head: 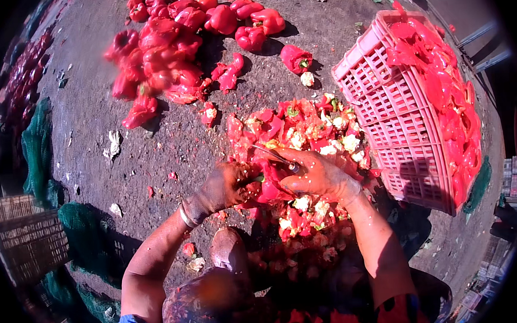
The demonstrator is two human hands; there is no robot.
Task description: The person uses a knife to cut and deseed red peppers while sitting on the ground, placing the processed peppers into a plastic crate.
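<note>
My left hand (224, 185), in a stained glove, grips a red bell pepper (271, 185) with part of its green stem showing. From the other side my right hand (314, 171), also stained red-orange, closes round a small knife (276, 153) and touches the same pepper. The blade points up and left, above the pepper. Beneath both hands lies a heap of pepper scraps and pale seed cores (297, 134). Whole red peppers (167, 51) are piled on the ground further off, up and left.
A pink plastic crate (398, 117) full of red pepper pieces stands tilted at the right. Green netting (81, 234) and a pale crate (28, 237) lie at the left. My shoe (229, 250) is just below my hands. More peppers (26, 73) lie far left.
</note>
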